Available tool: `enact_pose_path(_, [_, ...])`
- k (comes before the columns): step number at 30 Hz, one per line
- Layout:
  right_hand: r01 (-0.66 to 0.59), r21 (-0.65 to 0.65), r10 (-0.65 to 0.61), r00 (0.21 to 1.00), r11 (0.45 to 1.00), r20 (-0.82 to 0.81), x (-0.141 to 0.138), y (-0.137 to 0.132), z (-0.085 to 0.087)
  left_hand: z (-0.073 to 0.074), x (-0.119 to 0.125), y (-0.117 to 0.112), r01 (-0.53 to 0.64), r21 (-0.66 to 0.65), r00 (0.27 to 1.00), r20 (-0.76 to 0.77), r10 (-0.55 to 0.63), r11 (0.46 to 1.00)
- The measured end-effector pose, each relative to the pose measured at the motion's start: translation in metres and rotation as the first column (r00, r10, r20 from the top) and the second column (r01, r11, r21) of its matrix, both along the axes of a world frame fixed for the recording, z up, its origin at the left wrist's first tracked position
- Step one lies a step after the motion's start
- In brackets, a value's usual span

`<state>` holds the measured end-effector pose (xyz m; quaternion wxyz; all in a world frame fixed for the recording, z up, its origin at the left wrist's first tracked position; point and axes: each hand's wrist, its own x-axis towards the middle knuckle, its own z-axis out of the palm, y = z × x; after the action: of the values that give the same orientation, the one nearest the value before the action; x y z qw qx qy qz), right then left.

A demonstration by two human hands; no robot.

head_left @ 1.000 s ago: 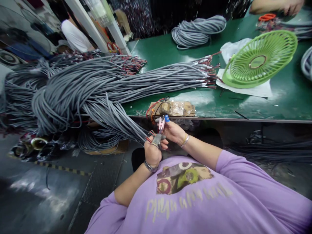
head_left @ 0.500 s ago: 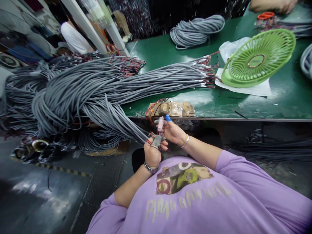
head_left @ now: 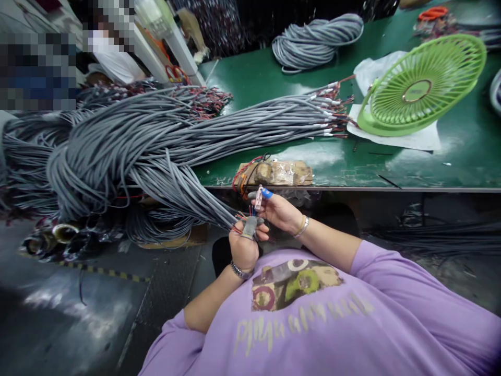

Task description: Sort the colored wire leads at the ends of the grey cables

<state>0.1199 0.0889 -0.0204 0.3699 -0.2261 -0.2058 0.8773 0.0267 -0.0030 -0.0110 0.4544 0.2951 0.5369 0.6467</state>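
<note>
My left hand (head_left: 243,249) is closed around the end of a grey cable (head_left: 223,213), whose thin coloured wires (head_left: 252,211) fan out above the fingers. A flat grey piece (head_left: 249,226) sits at its thumb; I cannot tell whether it is a thumb cover. Just to the right, my right hand (head_left: 285,213) pinches a small pinkish-white piece (head_left: 259,198) with dark marks, close above the wire ends. Its thumb wears a blue finger cot (head_left: 266,193). The contact between the piece and the wires is too small to make out.
Bundled grey cables (head_left: 164,130) cover the left of the green table (head_left: 391,167). A cardboard-and-tape block (head_left: 279,173) lies at the front edge. Behind are a coiled cable (head_left: 313,44), a green fan (head_left: 422,89) and orange-handled scissors (head_left: 432,14). A person in a white sleeve (head_left: 117,60) is at upper left.
The pinkish-white piece has turned, now showing dark marks, and the right thumb has tilted over it. Blue wires show more clearly between the hands. The left hand keeps its grip.
</note>
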Motion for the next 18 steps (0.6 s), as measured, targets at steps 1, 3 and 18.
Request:
enact_pose_path(1, [-0.007, -0.010, 0.007, 1.000, 1.000, -0.006, 0.000, 0.000, 0.001, -0.001, 0.000, 0.001, -0.002, 0.004, 1.000, 0.004, 0.002, 1.000])
enact_pose_path(3, [-0.035, -0.033, 0.035, 0.999, 0.999, -0.004, 0.001, 0.001, 0.003, -0.001, 0.001, 0.002, -0.009, 0.007, 1.000, 0.010, 0.009, 1.000])
enact_pose_path(18, [0.034, -0.105, -0.030, 0.999, 0.994, 0.035, 0.000, 0.003, 0.008, -0.013, -0.008, 0.003, 0.011, 0.004, 0.995, -0.103, -0.011, 1.000])
